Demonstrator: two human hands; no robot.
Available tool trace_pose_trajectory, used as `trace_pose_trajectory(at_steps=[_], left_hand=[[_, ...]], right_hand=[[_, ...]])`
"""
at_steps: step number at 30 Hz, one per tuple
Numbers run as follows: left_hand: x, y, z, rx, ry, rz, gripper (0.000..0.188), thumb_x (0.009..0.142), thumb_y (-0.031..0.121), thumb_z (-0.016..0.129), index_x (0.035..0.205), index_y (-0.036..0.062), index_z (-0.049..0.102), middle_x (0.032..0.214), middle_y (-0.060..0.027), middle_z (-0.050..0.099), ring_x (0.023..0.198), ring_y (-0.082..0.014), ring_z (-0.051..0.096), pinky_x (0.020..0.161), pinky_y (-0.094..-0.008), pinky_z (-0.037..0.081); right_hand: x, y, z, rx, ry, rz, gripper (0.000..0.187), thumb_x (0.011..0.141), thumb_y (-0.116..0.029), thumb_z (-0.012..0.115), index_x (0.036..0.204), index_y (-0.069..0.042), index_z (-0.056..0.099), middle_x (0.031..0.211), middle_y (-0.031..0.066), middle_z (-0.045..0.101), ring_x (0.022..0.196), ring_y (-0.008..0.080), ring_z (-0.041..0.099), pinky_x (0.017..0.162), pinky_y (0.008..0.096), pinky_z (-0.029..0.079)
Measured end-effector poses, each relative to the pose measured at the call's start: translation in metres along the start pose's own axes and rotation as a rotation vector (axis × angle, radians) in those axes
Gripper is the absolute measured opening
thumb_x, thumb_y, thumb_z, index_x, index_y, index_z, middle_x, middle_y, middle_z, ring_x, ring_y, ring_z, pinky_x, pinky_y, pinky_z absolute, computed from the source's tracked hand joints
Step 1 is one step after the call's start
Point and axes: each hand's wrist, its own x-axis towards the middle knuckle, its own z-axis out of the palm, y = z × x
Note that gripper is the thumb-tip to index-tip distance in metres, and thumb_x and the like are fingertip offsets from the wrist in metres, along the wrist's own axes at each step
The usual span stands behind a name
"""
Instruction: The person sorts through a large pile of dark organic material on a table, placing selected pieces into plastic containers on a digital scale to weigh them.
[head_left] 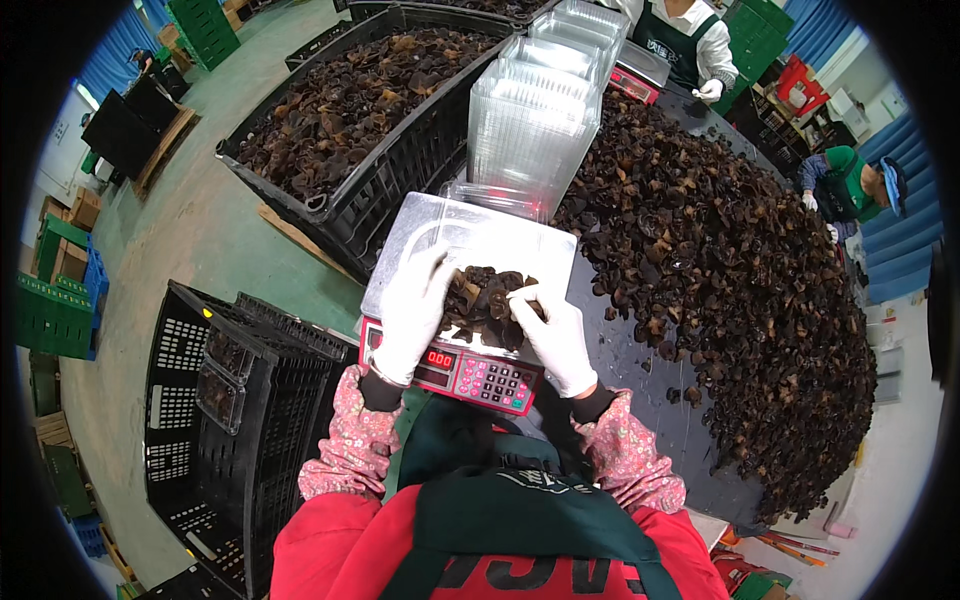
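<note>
A small heap of dark brown wood ear mushrooms lies on the silver pan of a scale with a red keypad front. Whether a clear tray is under the heap I cannot tell. My left hand, in a white glove, lies along the heap's left side with its fingers stretched out. From the right, my white-gloved right hand reaches in, its fingertips bent and pinched at a wood ear mushroom on the heap's edge. Behind the pan rise tall stacks of clear plastic trays.
A large wood ear mushroom pile covers the dark table at right. A black crate full of mushrooms stands at far left; another black crate at lower left holds a clear pack. A co-worker's gloved hand is across the table.
</note>
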Motion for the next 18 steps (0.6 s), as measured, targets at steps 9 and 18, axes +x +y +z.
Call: trace_pose_trajectory(at_steps=[9,18], left_hand=[[-0.007,-0.004,0.0,0.096,-0.258,0.141,0.047,0.098,0.009,0.056,0.144,0.003,0.052,0.14,-0.0184,0.057,0.132,-0.0348,0.051,0.113,-0.0408,0.037],[-0.022,-0.01,0.004,0.31,-0.189,0.219,0.036,0.102,0.008,0.053,0.137,0.0021,0.058,0.134,-0.0139,0.064,0.125,-0.0304,0.058,0.116,-0.0416,0.036]], right_hand=[[-0.014,0.008,-0.016,0.17,0.052,0.127,0.016,0.098,-0.018,0.067,0.105,-0.003,0.069,0.079,-0.0034,0.061,0.067,0.0034,0.05,0.063,0.0215,0.042],[-0.036,0.017,-0.031,0.041,0.125,0.088,0.018,0.096,-0.02,0.068,0.099,-0.002,0.069,0.08,0.0028,0.067,0.07,0.0067,0.057,0.064,0.0249,0.047]])
